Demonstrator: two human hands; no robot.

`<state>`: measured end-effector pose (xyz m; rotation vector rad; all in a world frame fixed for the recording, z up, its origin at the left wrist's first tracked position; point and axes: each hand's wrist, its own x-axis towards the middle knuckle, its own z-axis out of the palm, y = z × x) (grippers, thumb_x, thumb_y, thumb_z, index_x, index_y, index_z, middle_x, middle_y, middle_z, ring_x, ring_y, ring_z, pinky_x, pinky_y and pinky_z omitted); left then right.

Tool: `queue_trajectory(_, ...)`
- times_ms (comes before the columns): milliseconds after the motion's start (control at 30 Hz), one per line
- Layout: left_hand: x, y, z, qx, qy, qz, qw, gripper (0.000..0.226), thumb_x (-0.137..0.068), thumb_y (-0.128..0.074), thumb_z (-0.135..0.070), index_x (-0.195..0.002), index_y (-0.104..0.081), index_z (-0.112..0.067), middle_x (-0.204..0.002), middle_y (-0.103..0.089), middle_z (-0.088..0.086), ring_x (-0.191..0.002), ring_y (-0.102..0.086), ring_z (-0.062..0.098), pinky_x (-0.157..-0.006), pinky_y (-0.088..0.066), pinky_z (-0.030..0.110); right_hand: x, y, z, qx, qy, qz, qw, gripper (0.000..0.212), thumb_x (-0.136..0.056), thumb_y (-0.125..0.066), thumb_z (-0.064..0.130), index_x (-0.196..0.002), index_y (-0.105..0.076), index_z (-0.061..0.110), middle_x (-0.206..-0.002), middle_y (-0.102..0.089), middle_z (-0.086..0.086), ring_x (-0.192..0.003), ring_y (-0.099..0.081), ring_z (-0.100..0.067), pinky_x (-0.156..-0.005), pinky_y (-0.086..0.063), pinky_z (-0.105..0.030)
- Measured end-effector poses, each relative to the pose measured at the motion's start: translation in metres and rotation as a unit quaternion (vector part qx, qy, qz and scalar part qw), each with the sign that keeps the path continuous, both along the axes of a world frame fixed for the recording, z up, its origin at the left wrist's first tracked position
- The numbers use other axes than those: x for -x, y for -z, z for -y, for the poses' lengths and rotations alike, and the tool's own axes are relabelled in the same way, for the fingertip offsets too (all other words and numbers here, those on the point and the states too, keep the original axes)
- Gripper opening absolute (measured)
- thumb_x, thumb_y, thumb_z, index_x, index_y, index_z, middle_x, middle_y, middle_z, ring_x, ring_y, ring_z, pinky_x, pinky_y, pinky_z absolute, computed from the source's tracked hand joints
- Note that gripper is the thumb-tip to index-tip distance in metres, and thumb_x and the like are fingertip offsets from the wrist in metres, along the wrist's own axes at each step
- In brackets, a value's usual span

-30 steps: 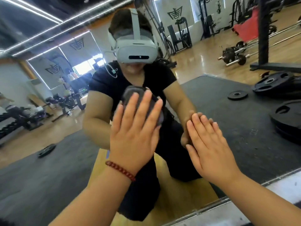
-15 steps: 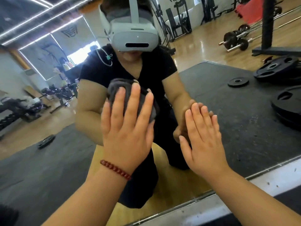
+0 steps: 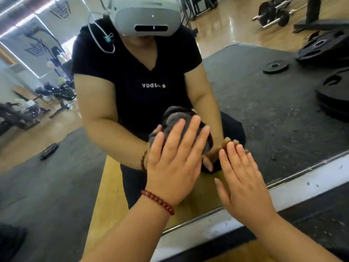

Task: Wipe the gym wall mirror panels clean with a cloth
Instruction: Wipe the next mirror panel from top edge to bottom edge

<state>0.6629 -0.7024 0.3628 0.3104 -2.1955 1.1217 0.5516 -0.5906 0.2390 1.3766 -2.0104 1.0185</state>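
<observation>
While flat-palmed, left hand point(image 3: 174, 163) on bunched cloth point(image 3: 175, 120)

Two bare hands, both raised, palms facing away from the camera.

Left hand point(image 3: 174, 163): flat, fingers point(image 3: 190, 137) extended and slightly spread, pressing a grey cloth point(image 3: 175, 120) under the palm; red bead bracelet point(image 3: 158, 201) on the wrist; forearm rising from lower left. Right hand point(image 3: 243, 182): just beside it, flat, fingers together, nothing under it; forearm rising from lower right.
</observation>
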Motion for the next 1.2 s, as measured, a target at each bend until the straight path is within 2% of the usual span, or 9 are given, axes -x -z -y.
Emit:
queue_trajectory(100,-0.009,0.037,0.004,0.029,-0.023,0.083,0.996,0.061,-0.102,-0.039,-0.045,-0.155,-0.021,-0.021,-0.161,-0.007,0.005,-0.152,0.011,0.026,-0.122,0.006,0.044,0.006,0.003,-0.002,0.007,-0.017,-0.012,1.0,0.073,-0.097,-0.042,0.03,-0.159,-0.005,0.015,-0.167,0.002,-0.004,-0.153,-0.007,-0.023,-0.125,-0.006,-0.04)
queue_trajectory(367,-0.013,0.054,0.006,0.01,-0.001,0.029,1.0,0.067,-0.1,-0.044,-0.051,-0.156,-0.021,-0.021,-0.162,-0.011,0.005,-0.152,0.004,0.025,-0.122,0.001,0.045,0.008,0.013,-0.001,0.02,-0.027,-0.005,0.999,0.076,-0.094,-0.048,0.021,-0.158,-0.007,0.014,-0.166,0.006,-0.002,-0.153,-0.004,-0.023,-0.125,-0.005,-0.042)
queue_trajectory(700,-0.04,0.092,0.018,0.022,0.033,0.122,0.992,0.062,-0.101,-0.043,-0.024,-0.158,-0.018,-0.018,-0.166,-0.003,0.003,-0.153,0.002,0.023,-0.124,0.001,0.041,0.01,0.027,-0.005,-0.003,-0.032,0.001,0.999,0.09,-0.089,-0.058,0.014,-0.159,-0.002,0.018,-0.166,0.009,0.0,-0.153,-0.001,-0.024,-0.124,-0.004,-0.042)
queue_trajectory(867,-0.05,0.109,0.01,0.014,-0.006,0.183,0.983,0.075,-0.094,-0.05,-0.022,-0.158,-0.013,-0.017,-0.165,0.008,0.006,-0.152,0.011,0.026,-0.123,0.009,0.043,0.003,0.029,-0.011,-0.039,-0.026,0.008,0.999,0.087,-0.09,-0.054,0.017,-0.159,-0.001,0.018,-0.166,0.01,-0.002,-0.153,0.001,-0.026,-0.125,-0.004,-0.041)
queue_trajectory(933,-0.048,0.094,0.008,0.004,-0.004,0.13,0.991,0.068,-0.095,-0.047,-0.02,-0.157,-0.019,-0.021,-0.165,-0.002,0.005,-0.152,0.003,0.024,-0.123,0.007,0.043,0.004,0.027,-0.012,-0.042,-0.023,0.004,0.999,0.086,-0.089,-0.055,0.017,-0.158,-0.004,0.017,-0.165,0.004,-0.004,-0.153,0.001,-0.026,-0.125,-0.003,-0.04)
queue_trajectory(1033,-0.031,0.047,0.01,-0.03,0.027,-0.046,0.998,0.057,-0.098,-0.049,-0.024,-0.153,-0.033,-0.025,-0.16,-0.023,0.003,-0.147,-0.013,0.025,-0.122,-0.004,0.042,0.002,0.026,-0.011,-0.042,-0.005,-0.002,0.999,0.083,-0.088,-0.057,0.018,-0.157,-0.011,0.013,-0.164,-0.003,-0.006,-0.153,0.0,-0.026,-0.125,-0.005,-0.041)
queue_trajectory(1067,-0.026,0.034,0.01,-0.037,0.035,-0.074,0.996,0.056,-0.098,-0.05,-0.025,-0.152,-0.034,-0.024,-0.157,-0.026,0.004,-0.146,-0.014,0.026,-0.121,-0.006,0.043,0.001,0.024,-0.011,-0.043,0.003,-0.003,0.999,0.082,-0.088,-0.057,0.019,-0.157,-0.012,0.012,-0.163,-0.003,-0.007,-0.153,0.0,-0.026,-0.125,-0.005,-0.043)
queue_trajectory(1133,-0.022,0.025,0.008,-0.027,0.043,-0.054,0.997,0.057,-0.098,-0.052,-0.027,-0.152,-0.035,-0.024,-0.157,-0.027,0.003,-0.148,-0.012,0.025,-0.121,-0.006,0.045,-0.004,0.019,-0.012,-0.039,0.012,-0.003,0.999,0.079,-0.088,-0.056,0.019,-0.156,-0.016,0.011,-0.163,-0.004,-0.008,-0.153,0.0,-0.027,-0.124,-0.005,-0.046)
queue_trajectory(1200,-0.026,0.028,0.007,-0.004,0.033,0.013,0.999,0.058,-0.099,-0.05,-0.028,-0.154,-0.033,-0.024,-0.16,-0.023,0.001,-0.152,-0.004,0.023,-0.121,-0.003,0.045,-0.009,0.012,-0.015,-0.025,0.009,-0.004,1.0,0.076,-0.087,-0.058,0.018,-0.154,-0.022,0.01,-0.163,-0.01,-0.013,-0.153,-0.005,-0.03,-0.124,-0.006,-0.048)
